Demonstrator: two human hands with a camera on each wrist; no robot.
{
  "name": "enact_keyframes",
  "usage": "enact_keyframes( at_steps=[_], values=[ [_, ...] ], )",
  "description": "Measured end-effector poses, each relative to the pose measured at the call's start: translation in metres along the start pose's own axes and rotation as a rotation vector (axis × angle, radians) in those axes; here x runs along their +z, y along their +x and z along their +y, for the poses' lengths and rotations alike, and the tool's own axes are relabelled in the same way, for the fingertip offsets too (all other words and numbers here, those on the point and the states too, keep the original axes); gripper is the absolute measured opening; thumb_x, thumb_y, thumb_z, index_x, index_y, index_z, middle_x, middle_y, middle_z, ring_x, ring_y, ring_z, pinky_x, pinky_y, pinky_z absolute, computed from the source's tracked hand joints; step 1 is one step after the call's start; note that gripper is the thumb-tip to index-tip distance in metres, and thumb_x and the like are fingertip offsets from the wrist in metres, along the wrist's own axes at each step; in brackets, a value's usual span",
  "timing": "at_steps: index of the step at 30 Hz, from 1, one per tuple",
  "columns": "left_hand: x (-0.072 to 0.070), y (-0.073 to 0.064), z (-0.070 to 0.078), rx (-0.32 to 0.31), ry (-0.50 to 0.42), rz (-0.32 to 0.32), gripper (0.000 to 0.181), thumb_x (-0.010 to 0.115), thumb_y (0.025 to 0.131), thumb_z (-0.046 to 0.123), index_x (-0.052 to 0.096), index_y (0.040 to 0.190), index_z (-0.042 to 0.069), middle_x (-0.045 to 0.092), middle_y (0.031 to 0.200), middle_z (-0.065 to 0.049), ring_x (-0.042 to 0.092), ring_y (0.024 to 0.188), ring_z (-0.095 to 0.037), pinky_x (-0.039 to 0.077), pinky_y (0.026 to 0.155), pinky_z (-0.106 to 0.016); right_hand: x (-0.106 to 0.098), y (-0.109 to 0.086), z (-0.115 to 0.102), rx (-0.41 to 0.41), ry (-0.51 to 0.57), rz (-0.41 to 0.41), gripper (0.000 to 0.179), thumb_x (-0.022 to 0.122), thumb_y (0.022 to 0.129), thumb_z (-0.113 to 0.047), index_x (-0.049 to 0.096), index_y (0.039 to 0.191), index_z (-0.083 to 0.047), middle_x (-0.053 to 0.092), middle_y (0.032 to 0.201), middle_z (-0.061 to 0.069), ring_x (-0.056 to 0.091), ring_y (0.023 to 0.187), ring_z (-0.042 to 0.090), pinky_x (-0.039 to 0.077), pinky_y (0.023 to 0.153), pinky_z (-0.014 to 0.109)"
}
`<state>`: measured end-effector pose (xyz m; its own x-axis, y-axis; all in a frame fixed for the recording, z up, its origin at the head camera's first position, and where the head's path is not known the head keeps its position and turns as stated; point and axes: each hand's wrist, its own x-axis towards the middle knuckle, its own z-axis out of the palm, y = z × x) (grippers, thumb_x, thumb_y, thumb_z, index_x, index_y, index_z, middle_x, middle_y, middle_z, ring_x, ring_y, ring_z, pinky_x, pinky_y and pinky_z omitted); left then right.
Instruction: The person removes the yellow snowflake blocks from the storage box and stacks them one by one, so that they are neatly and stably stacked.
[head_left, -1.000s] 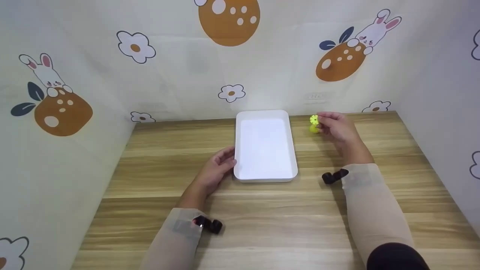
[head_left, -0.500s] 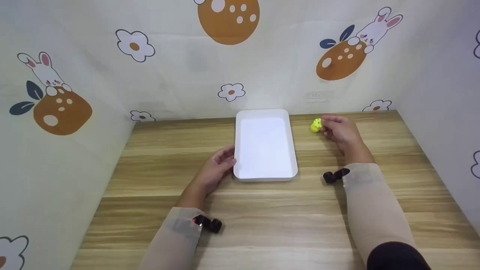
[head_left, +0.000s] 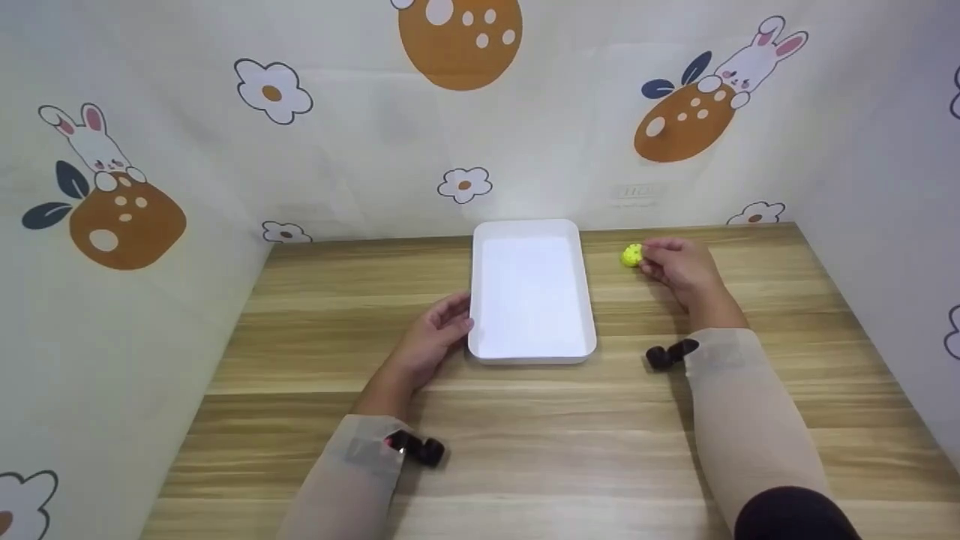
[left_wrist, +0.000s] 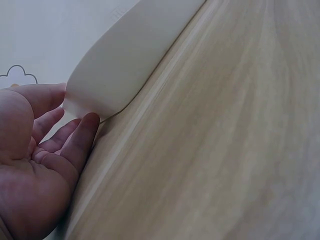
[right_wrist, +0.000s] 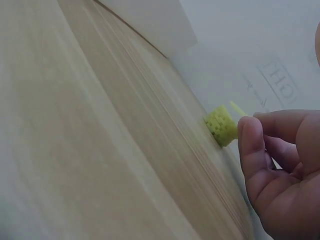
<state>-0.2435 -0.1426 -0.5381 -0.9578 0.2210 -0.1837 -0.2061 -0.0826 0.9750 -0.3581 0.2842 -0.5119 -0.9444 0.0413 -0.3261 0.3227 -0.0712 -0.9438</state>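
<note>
My right hand [head_left: 681, 271] pinches a thin yellow notched disc [right_wrist: 237, 108] between thumb and forefinger, tilted at the top of a short stack of yellow notched discs [right_wrist: 221, 125]. The stack stands on the table to the right of the tray; whether disc and stack touch I cannot tell. A white rectangular tray [head_left: 532, 358] lies in the middle with nothing in it. Against its left side rests my left hand [head_left: 431, 341], with the thumb near the front corner and loosely bent fingers along the wall, as the left wrist view shows.
The wood-grain table [head_left: 525, 450] runs back to a wall sheet [head_left: 360, 150] printed with rabbits, oranges and flowers. That wall stands close behind the tray and the stack. Side walls rise at left and right. Each sleeve carries a small black camera.
The right hand has come slightly down and toward me, bringing the pinched disc from above the stack to its top. My left hand and the tray stay where they were.
</note>
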Motion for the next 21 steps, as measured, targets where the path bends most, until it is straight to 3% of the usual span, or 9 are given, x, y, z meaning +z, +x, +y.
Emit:
enact_keyframes(
  at_steps=[11, 21],
  values=[
    [0.0003, -0.0009, 0.0003, 0.014, 0.009, 0.012, 0.059, 0.063, 0.105, 0.003, 0.044, 0.161, 0.001, 0.044, 0.169, -0.019, 0.044, 0.157, -0.034, 0.04, 0.129, -0.047, 0.0004, 0.0031, 0.0022, 0.015, -0.103, 0.012, 0.041, 0.067, 0.106, -0.012, 0.059, 0.143, 0.005, 0.071, 0.106, -0.002, 0.071, 0.082, 0.004, 0.062, 0.082, 0.016],
    [0.0003, 0.0004, 0.0003, 0.011, 0.015, 0.007, 0.058, 0.063, 0.105, 0.003, 0.044, 0.161, 0.002, 0.045, 0.168, -0.019, 0.044, 0.157, -0.034, 0.04, 0.129, -0.047, -0.0022, 0.0021, 0.0028, 0.02, -0.032, 0.011, 0.043, 0.067, 0.105, -0.011, 0.059, 0.144, 0.004, 0.076, 0.1, -0.002, 0.072, 0.082, 0.007, 0.064, 0.081, 0.018]
  ],
)
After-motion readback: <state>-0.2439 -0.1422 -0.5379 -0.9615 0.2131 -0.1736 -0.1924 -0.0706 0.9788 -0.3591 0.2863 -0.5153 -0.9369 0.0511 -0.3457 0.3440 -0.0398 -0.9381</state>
